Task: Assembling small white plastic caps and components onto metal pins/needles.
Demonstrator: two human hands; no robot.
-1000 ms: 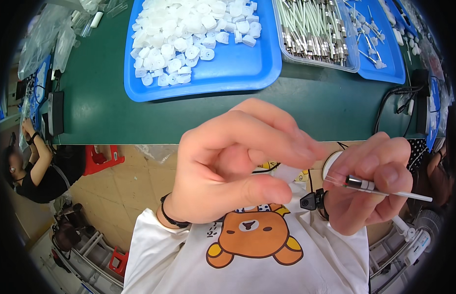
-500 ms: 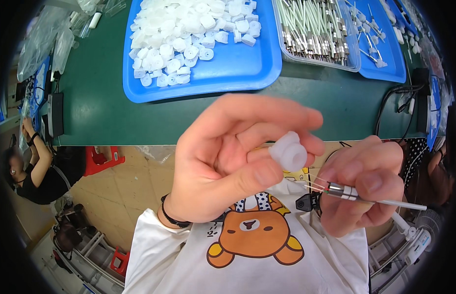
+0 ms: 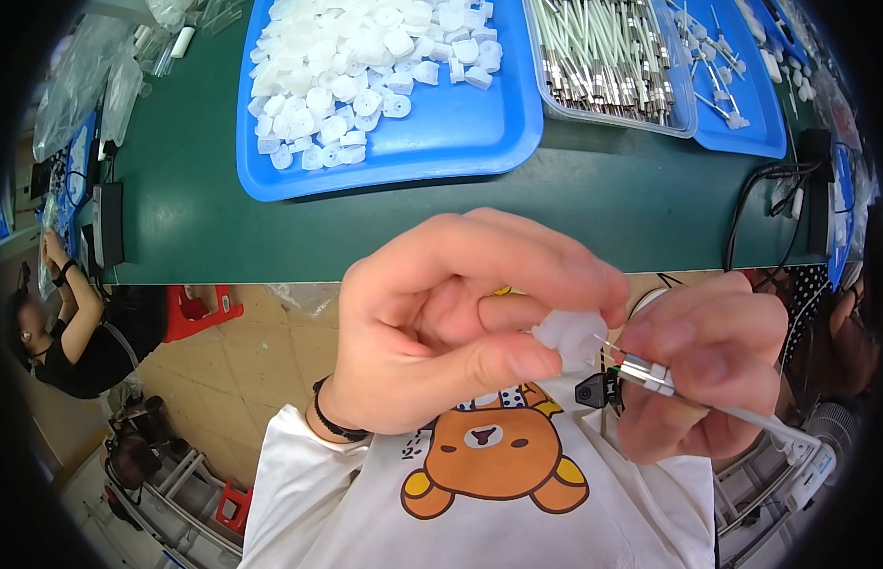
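Near the middle, my left hand (image 3: 441, 313) pinches a small translucent white plastic cap (image 3: 570, 339) between thumb and fingers. Facing it, my right hand (image 3: 712, 365) grips a thin rod-like part with a silver metal collar (image 3: 647, 374). Fine bare wires stick out of the collar toward the cap, their tips at its right side. Whether they have entered it I cannot tell. Both hands are held above my lap, in front of the table edge.
On the green table (image 3: 190, 223) a blue tray (image 3: 441, 169) holds many similar white caps. Beside it, a clear plastic box (image 3: 620, 121) is full of metal-collared rods. Another blue tray (image 3: 754, 142) carries rods with caps attached. Black cables (image 3: 745, 204) lie right. A co-worker (image 3: 72, 332) sits left.
The cap has turned and lowered slightly in my left hand. My right hand has tilted the rod, and the wire tips and the cap are closer together.
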